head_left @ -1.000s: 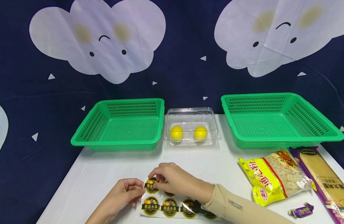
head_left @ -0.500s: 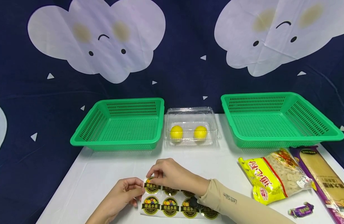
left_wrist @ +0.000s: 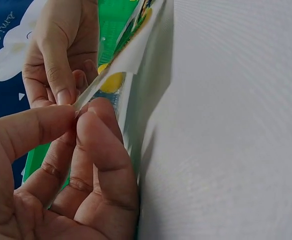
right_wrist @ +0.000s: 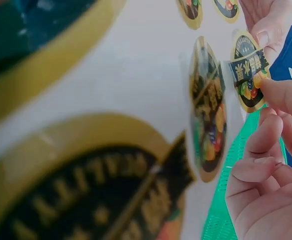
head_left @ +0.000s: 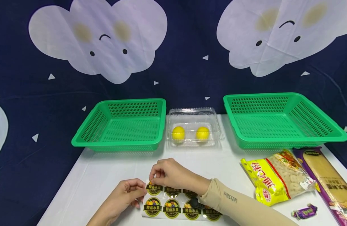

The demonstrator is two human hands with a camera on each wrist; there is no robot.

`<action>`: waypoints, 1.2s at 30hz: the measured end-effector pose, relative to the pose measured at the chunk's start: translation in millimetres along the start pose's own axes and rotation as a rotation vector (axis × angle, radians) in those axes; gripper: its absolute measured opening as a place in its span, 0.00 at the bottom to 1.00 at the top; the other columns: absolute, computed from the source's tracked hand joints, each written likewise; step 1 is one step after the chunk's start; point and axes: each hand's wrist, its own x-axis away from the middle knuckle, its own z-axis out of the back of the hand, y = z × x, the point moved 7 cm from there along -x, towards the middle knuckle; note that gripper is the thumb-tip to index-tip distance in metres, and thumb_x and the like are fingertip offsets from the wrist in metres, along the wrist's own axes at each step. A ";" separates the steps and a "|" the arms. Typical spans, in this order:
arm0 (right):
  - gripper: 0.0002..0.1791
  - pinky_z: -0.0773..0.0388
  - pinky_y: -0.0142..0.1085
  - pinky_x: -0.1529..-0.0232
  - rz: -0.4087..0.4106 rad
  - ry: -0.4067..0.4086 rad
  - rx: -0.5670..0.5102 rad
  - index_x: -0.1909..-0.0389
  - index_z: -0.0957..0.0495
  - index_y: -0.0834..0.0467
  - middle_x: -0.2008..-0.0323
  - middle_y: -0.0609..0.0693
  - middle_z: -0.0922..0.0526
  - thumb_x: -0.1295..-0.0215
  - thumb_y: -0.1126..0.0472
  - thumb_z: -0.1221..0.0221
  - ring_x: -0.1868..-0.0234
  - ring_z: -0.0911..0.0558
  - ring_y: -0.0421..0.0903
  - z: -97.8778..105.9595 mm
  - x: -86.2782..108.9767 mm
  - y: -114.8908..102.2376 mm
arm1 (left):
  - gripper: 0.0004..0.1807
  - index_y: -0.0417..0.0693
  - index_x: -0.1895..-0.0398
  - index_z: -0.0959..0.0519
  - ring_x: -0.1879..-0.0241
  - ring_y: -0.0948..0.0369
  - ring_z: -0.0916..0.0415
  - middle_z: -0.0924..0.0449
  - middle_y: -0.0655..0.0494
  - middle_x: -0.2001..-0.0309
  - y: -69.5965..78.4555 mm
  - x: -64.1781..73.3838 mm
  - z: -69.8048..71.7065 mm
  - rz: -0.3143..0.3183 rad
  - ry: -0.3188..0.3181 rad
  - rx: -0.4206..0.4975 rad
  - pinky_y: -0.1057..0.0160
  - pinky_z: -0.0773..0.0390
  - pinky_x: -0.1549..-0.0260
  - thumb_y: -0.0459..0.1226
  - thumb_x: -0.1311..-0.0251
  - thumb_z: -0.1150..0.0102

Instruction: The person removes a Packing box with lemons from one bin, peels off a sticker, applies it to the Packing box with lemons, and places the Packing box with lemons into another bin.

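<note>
A white sheet (head_left: 162, 198) bears rows of round black-and-gold stickers printed with fruit. My left hand (head_left: 123, 196) pinches its left edge between thumb and index finger; the other fingers are curled beneath, as the left wrist view shows. At the upper left corner, my right hand (head_left: 172, 174) has thumb and index finger at the top rim of the corner sticker (head_left: 154, 189). In the right wrist view, the right thumb lies on that sticker's fruit picture (right_wrist: 250, 90). Whether the sticker's rim has lifted cannot be seen. The right forearm covers part of the sheet.
Two green baskets (head_left: 120, 144) (head_left: 289, 139) stand at the back, with a clear clamshell box (head_left: 193, 119) holding two yellow balls (head_left: 178, 134) between them. At right lie a yellow pasta bag (head_left: 275, 179), a purple noodle pack (head_left: 328, 182) and a purple wrapped candy (head_left: 305, 212).
My right hand has shifted slightly up and left, its fingertips going from over the corner sticker to its top rim, uncovering more of it. The left hand keeps its hold.
</note>
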 end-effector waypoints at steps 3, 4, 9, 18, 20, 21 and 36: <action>0.04 0.25 0.21 0.67 0.006 -0.007 -0.002 0.66 0.12 0.52 0.73 0.41 0.22 0.32 0.63 0.28 0.72 0.29 0.26 0.2 0.3 -0.1 | 0.15 0.25 0.51 0.21 0.70 0.65 0.21 0.18 0.58 0.69 -0.3 -0.2 0.0 0.004 0.001 -0.004 0.68 0.16 0.73 0.34 0.27 0.36; 0.04 0.25 0.21 0.67 0.004 -0.011 -0.003 0.66 0.12 0.52 0.73 0.40 0.22 0.32 0.63 0.28 0.72 0.29 0.26 0.2 0.4 0.1 | 0.15 0.25 0.52 0.21 0.70 0.65 0.21 0.18 0.58 0.69 -0.3 -0.2 0.0 0.006 0.001 -0.004 0.69 0.16 0.73 0.34 0.27 0.36; 0.03 0.27 0.21 0.67 -0.022 -0.029 -0.018 0.66 0.12 0.52 0.74 0.38 0.24 0.31 0.62 0.29 0.72 0.30 0.26 0.4 1.2 1.3 | 0.15 0.26 0.53 0.20 0.71 0.65 0.21 0.18 0.58 0.70 -0.6 -0.6 0.2 0.015 0.007 -0.009 0.69 0.16 0.73 0.35 0.27 0.36; 0.03 0.27 0.21 0.68 -0.038 -0.036 -0.061 0.65 0.11 0.52 0.74 0.37 0.23 0.31 0.63 0.29 0.72 0.29 0.26 2.6 3.6 2.3 | 0.14 0.28 0.54 0.19 0.71 0.65 0.21 0.18 0.58 0.71 -2.2 -1.6 1.2 0.027 0.019 -0.016 0.69 0.16 0.74 0.35 0.27 0.35; 0.03 0.27 0.21 0.68 -0.046 -0.041 -0.089 0.65 0.11 0.52 0.74 0.37 0.23 0.31 0.63 0.29 0.72 0.28 0.26 2.9 4.1 2.5 | 0.14 0.28 0.54 0.18 0.71 0.65 0.21 0.18 0.58 0.71 -2.6 -1.6 1.3 0.029 0.017 -0.015 0.69 0.16 0.74 0.35 0.27 0.35; 0.03 0.27 0.21 0.68 -0.052 -0.043 -0.102 0.65 0.11 0.52 0.74 0.37 0.23 0.31 0.63 0.29 0.72 0.28 0.26 3.2 4.4 2.4 | 0.13 0.29 0.54 0.18 0.71 0.65 0.21 0.18 0.58 0.71 -2.7 -1.6 1.3 0.030 0.015 -0.014 0.69 0.16 0.74 0.35 0.27 0.35; 0.04 0.26 0.23 0.67 -0.098 -0.019 -0.170 0.65 0.12 0.49 0.73 0.37 0.22 0.31 0.62 0.29 0.72 0.26 0.28 17.5 11.0 6.3 | 0.14 0.27 0.53 0.19 0.75 0.67 0.23 0.18 0.58 0.73 -3.6 -1.5 2.8 0.015 0.017 -0.033 0.71 0.20 0.77 0.35 0.27 0.36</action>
